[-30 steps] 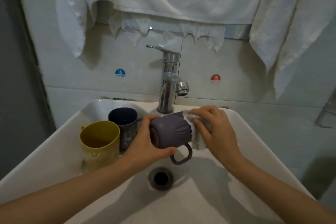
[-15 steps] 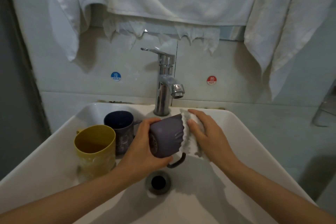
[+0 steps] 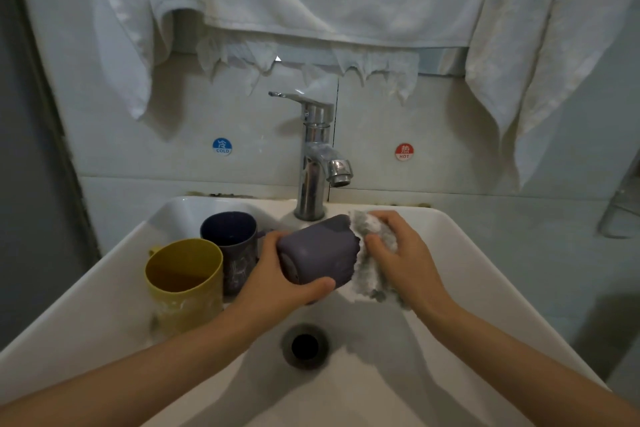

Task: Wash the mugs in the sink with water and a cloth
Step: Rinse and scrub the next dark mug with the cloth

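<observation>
Slippage is the main risk: the left hand [image 3: 277, 274] grips the grey-purple mug [image 3: 318, 253] sideways over the sink [image 3: 467, 253], fingers round its base end, and wet walls could let it drop. The right hand [image 3: 405, 260] clutches the cloth [image 3: 370, 274] against the mug's mouth; a hard push could knock it loose. Yellow mug [image 3: 183, 274] and dark blue mug [image 3: 230, 236] stand upright, touching, at the sink's left; the yellow one appears to hold liquid, the blue one's contents cannot be told.
</observation>
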A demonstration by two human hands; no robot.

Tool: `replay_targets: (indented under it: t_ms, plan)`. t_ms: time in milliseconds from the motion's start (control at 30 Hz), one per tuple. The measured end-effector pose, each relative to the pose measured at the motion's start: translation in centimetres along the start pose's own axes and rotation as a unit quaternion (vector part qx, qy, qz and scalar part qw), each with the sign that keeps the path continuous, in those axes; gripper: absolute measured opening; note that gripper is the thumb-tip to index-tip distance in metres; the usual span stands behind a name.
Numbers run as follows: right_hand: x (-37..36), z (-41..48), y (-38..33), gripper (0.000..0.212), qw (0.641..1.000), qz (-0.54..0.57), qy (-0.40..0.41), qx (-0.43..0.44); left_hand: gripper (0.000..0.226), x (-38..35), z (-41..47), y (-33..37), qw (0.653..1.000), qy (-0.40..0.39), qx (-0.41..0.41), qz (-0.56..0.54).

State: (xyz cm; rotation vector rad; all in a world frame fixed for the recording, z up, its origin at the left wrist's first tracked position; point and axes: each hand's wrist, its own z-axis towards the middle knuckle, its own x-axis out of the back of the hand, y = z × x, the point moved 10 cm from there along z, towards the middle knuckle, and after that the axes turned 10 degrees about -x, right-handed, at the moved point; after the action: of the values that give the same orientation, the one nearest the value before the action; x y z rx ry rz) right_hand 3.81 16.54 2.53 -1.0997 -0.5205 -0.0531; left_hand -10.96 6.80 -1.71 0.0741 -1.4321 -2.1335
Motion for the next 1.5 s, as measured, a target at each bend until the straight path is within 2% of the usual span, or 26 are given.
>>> replay_targets:
  t_ms: [100, 233, 367, 467, 500, 567, 633, 700, 800, 833, 900, 1000, 1033, 1100, 1200, 1267, 1367, 1500]
  plan:
    - [0.3, -0.6, -1.9, 0.023, 0.99, -0.095, 0.05, 0.09, 0.081, -0.6, -0.2, 1.1, 0.994, -0.028, -0.074, 0.081]
    - [-1.7, -2.9, -4.4, 0.037, 0.964, -0.181, 0.04, 0.19, 0.078, -0.2, -0.1, 1.5, 0.99, -0.006, -0.11, 0.088]
    - [-3.6, -5.5, -6.2, 0.034, 0.936, -0.199, 0.002, 0.291, 0.073, -0.7, -0.1, 1.2, 0.987, -0.027, -0.128, 0.088]
    - [-5.5, -7.9, -7.6, 0.03, 0.902, -0.215, -0.009, 0.373, 0.054, -1.8, 0.0, 0.8, 0.987, -0.056, -0.11, 0.101]
    - [-5.8, -8.2, -7.8, 0.027, 0.895, -0.221, -0.01, 0.387, 0.055, -2.1, 0.1, 0.7, 0.986, -0.06, -0.107, 0.111]
    - [-5.5, -6.9, -7.4, 0.027, 0.909, -0.218, -0.008, 0.355, 0.07, -1.8, 0.3, 0.4, 0.987, -0.057, -0.107, 0.11]
    - [-3.1, -3.9, -5.8, 0.031, 0.95, -0.186, 0.026, 0.25, 0.082, -0.7, 0.2, 0.7, 0.988, -0.022, -0.117, 0.098]
    - [-0.9, -1.7, -3.6, 0.031, 0.972, -0.169, 0.046, 0.157, 0.084, -0.2, -0.1, 1.5, 0.983, -0.008, -0.143, 0.119]
    - [-0.9, -0.9, -1.9, 0.029, 0.977, -0.177, 0.036, 0.111, 0.082, -0.7, -0.3, 1.7, 0.98, -0.026, -0.148, 0.129]
    - [-1.1, -1.2, -2.1, 0.031, 0.976, -0.179, 0.041, 0.115, 0.082, -0.8, -0.3, 1.5, 0.981, -0.031, -0.143, 0.126]
    - [-1.9, -2.8, -4.2, 0.036, 0.963, -0.19, 0.039, 0.186, 0.077, -1.0, -0.2, 1.3, 0.982, -0.044, -0.138, 0.118]
    - [-4.9, -6.6, -6.9, 0.034, 0.924, -0.202, -0.048, 0.321, 0.075, -1.7, -0.2, 1.1, 0.983, -0.075, -0.132, 0.103]
    - [-5.7, -7.2, -7.2, 0.034, 0.914, -0.212, -0.067, 0.341, 0.073, -2.0, -0.2, 0.8, 0.985, -0.087, -0.116, 0.089]
    - [-5.6, -5.9, -6.7, 0.036, 0.932, -0.193, -0.084, 0.294, 0.072, -1.7, -0.1, 1.0, 0.988, -0.07, -0.12, 0.067]
    - [-2.7, -1.7, -3.6, 0.042, 0.98, -0.15, -0.026, 0.131, 0.078, -0.5, -0.1, 2.5, 0.973, -0.014, -0.193, 0.125]
    - [-1.8, -0.1, -0.7, 0.038, 0.992, -0.115, -0.057, 0.009, 0.079, -0.5, -0.4, 2.9, 0.966, -0.019, -0.212, 0.15]
    - [-2.9, 0.0, 2.0, 0.036, 0.975, 0.008, -0.174, -0.137, 0.078, -0.8, -0.6, 2.8, 0.963, -0.024, -0.215, 0.162]
    - [-1.5, 0.7, 2.4, 0.014, 0.963, 0.11, -0.133, -0.208, 0.091, -1.5, 0.5, 2.0, 0.973, -0.04, -0.162, 0.158]
